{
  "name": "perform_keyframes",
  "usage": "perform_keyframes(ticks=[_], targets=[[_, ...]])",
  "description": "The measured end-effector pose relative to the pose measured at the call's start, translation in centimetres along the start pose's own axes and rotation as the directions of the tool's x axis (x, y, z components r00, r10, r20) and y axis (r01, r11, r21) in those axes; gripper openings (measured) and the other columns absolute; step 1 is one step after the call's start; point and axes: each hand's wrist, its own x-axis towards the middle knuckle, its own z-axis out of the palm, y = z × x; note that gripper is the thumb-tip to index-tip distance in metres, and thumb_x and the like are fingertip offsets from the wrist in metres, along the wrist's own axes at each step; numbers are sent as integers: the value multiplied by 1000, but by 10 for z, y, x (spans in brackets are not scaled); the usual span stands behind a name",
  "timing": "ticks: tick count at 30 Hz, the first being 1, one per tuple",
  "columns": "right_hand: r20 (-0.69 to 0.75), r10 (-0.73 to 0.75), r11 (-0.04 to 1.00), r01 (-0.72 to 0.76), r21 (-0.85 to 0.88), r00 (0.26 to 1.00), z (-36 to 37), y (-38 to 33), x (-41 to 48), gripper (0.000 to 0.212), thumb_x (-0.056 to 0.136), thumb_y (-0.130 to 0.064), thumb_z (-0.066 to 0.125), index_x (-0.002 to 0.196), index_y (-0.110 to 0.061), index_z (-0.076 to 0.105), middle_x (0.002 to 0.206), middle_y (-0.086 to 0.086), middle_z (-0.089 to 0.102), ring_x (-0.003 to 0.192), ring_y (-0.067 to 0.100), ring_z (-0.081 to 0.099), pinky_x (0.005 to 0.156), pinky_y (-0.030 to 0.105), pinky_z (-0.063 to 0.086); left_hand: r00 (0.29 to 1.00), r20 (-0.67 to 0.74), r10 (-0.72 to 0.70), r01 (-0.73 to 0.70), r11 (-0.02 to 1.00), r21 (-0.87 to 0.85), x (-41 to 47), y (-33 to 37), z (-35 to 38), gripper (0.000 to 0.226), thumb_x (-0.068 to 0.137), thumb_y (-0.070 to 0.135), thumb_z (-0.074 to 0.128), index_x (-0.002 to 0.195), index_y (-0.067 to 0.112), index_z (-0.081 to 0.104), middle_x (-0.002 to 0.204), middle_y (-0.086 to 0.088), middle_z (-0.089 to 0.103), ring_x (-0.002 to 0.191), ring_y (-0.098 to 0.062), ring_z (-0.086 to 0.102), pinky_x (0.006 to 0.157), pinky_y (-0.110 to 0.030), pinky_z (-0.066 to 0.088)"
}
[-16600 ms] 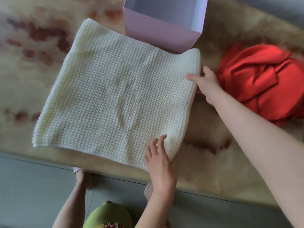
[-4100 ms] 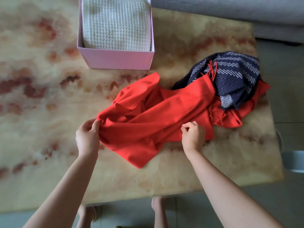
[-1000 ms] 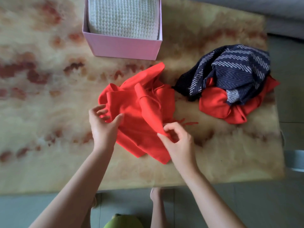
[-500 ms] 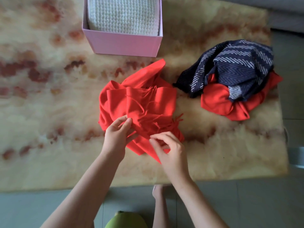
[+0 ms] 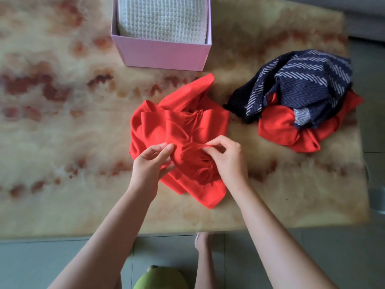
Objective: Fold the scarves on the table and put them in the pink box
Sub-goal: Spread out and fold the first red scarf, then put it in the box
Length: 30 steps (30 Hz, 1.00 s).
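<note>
A crumpled red scarf [image 5: 187, 126] with fringe lies in the middle of the table. My left hand [image 5: 151, 163] pinches a fold of it between thumb and fingers. My right hand [image 5: 229, 159] pinches its fringed edge, a little to the right. The pink box [image 5: 162, 56] stands at the far edge with a folded cream knitted scarf [image 5: 162, 19] inside. At the right, a navy scarf with white zigzags [image 5: 302, 84] lies heaped on another red scarf [image 5: 287, 130].
The marbled beige table [image 5: 62, 132] reaches left of the red scarf. Its near edge runs just below my forearms, with grey floor tiles [image 5: 41, 265] beyond. The table's right edge lies close to the scarf heap.
Both hands have risen onto the middle of the red scarf and come closer together. My right hand has taken hold of the fringed edge. The scarf is bunched more tightly.
</note>
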Motion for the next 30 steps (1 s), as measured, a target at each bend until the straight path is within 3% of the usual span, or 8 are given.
perform_keyframes(ticks=[2,8,14,17,22,24,28,30], targets=[[-62,-3,997,8,76,998,-8,-2,-2,5,79,-17,71,75,-19,69,79,-11,70,81,10,66,76,38,52,999,20,25,-25,1000,-7,-1,1,0,5,84,14,66,80,16,65,64,7,60,59,-2,56,64,-19,56],[-130,-63,996,70,51,990,-23,-4,-10,12,86,-9,64,86,-19,71,83,-18,67,83,5,65,74,20,49,993,115,42,-46,998,33,-3,0,11,9,91,17,59,83,16,63,63,4,49,58,-1,51,63,-20,55],[10,-143,988,142,65,990,-3,-9,-18,13,73,-20,78,80,-18,67,82,-11,63,84,8,58,80,21,44,979,202,8,-7,1000,-3,-5,0,17,15,95,16,53,82,20,57,64,5,52,59,-4,52,57,-19,53],[-36,-92,993,95,68,995,-5,-9,-12,12,73,-15,76,73,-18,65,73,-12,64,74,11,58,72,24,44,988,148,52,-55,998,16,-3,-1,16,17,97,17,49,82,19,55,64,6,54,56,-3,52,56,-19,53],[-128,33,992,-17,122,991,-29,3,6,12,78,-14,74,73,-15,63,67,-12,62,62,-3,55,62,10,39,993,-10,114,-114,993,-10,14,5,-2,16,98,22,49,86,20,59,75,-2,49,64,-9,46,58,-20,46],[-38,87,974,-77,215,995,-29,4,5,10,76,-14,76,78,-14,66,71,-11,65,64,-4,57,66,10,42,994,10,112,-112,993,-46,15,7,-9,13,97,21,50,88,19,59,79,-1,56,67,-7,52,65,-21,48],[274,70,968,-132,213,959,-3,-10,-15,32,72,-37,79,98,-22,68,96,-11,69,91,-2,62,84,15,45,992,124,21,-22,1000,7,2,4,-5,7,93,21,54,88,19,59,67,6,58,52,-2,51,50,-15,46],[257,4,978,-56,198,966,6,-18,-27,48,67,-53,75,104,-22,68,108,-11,66,104,-1,59,91,15,43,978,206,4,-9,1000,25,-5,2,2,8,82,26,61,84,19,57,68,4,61,53,-5,52,47,-18,46]])
